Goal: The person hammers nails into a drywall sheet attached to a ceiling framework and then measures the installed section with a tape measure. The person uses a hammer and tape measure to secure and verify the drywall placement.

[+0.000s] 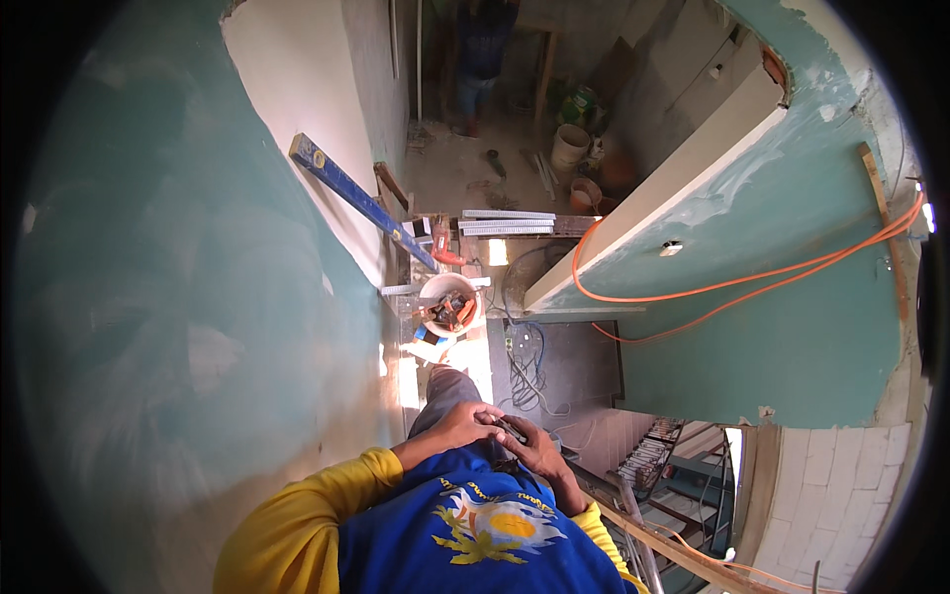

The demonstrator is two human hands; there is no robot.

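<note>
My left hand (461,425) and my right hand (537,449) meet in front of my waist, fingers bent inward and pressed together. Between them shows part of a small dark thing (513,431), too covered by the fingers to name. Just ahead of my leg stands a pale bucket (427,293) with hand tools (455,310) inside. Beyond it lies a red power drill (444,245). A long blue spirit level (351,196) leans against the wall edge on the left.
White slotted strips (508,223) lie across the doorway threshold. Orange cable (712,287) hangs over the green wall at right, and another cord (527,381) coils on the floor. Lower right, a wooden rail (673,549) borders a stairwell (693,495). A person (482,49) stands in the far room near buckets (571,146).
</note>
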